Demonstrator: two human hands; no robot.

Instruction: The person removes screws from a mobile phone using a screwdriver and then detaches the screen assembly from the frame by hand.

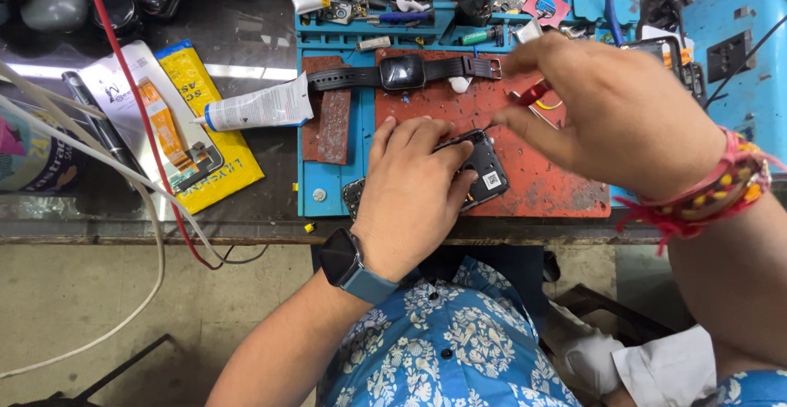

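Note:
My left hand [414, 194] presses down on a small black opened device [484, 168] lying on the worn red mat [557, 186], fingers curled over its edge. Just to the right, my right hand [615, 108] hovers above the mat, pinching a thin red-handled tool [533, 93] whose tip points down toward the device. A black smartwatch with its strap [403, 72] lies flat along the mat's far edge. I wear a dark watch with a blue band on my left wrist and red threads on my right wrist.
A blue work tray [328, 186] holds the mat. To the left lie a white glue tube [258, 105], a yellow packet [205, 120] and a white packet. Red and white cables [147, 169] cross the glass bench. Small tools and parts crowd the back; a blue box stands at far right.

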